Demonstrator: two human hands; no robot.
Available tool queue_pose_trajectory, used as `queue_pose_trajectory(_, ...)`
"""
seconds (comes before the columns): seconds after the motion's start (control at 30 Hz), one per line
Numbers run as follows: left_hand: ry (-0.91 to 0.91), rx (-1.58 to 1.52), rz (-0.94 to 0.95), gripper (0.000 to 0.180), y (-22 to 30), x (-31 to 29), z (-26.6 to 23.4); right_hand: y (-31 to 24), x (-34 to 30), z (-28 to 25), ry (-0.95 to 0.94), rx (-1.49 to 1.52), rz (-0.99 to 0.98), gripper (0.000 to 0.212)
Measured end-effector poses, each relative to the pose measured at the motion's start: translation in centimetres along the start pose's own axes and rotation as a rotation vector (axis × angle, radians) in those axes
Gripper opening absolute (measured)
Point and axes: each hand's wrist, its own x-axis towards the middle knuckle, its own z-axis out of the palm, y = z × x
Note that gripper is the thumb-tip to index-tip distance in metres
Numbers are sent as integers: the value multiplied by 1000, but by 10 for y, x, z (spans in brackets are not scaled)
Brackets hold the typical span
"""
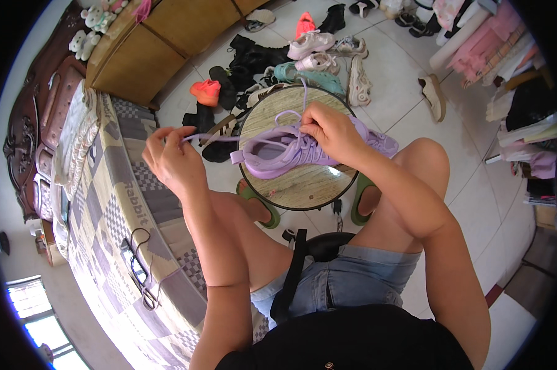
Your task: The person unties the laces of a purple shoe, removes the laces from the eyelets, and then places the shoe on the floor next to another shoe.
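Note:
A lilac lace-up sneaker lies on a round wood-topped stool in front of my knees, its heel toward the left. Stretched left from its opening runs a lilac shoelace; my left hand pinches that end, out beyond the stool's edge. Over the sneaker's lacing, my right hand is closed with thumb and fingers pressed on the lace. A loop and a loose end stick up beside those fingers. My right hand and wrist hide part of the sneaker's front.
Beyond the stool, many shoes crowd the tiled floor, among them black boots and a mint-green shoe. A bed with a patterned cover borders the left side, a cable and dark device on it. Clothes hang at right.

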Motion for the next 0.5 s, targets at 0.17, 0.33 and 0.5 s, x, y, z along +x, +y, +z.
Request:
queue_pose_trajectory(0.17,10,-47,221,43,39,-14,-1,0,1,-4,-42,-29,-37,21)
queue_pose_trajectory(0.33,-451,-416,391,23,84,-46,-9,-6,-1,-9,-62,-28,-66,21)
queue_pose_trajectory(0.5,-526,-394,391,33,76,-56,7,-24,0,-16,-112,-132,-318,24)
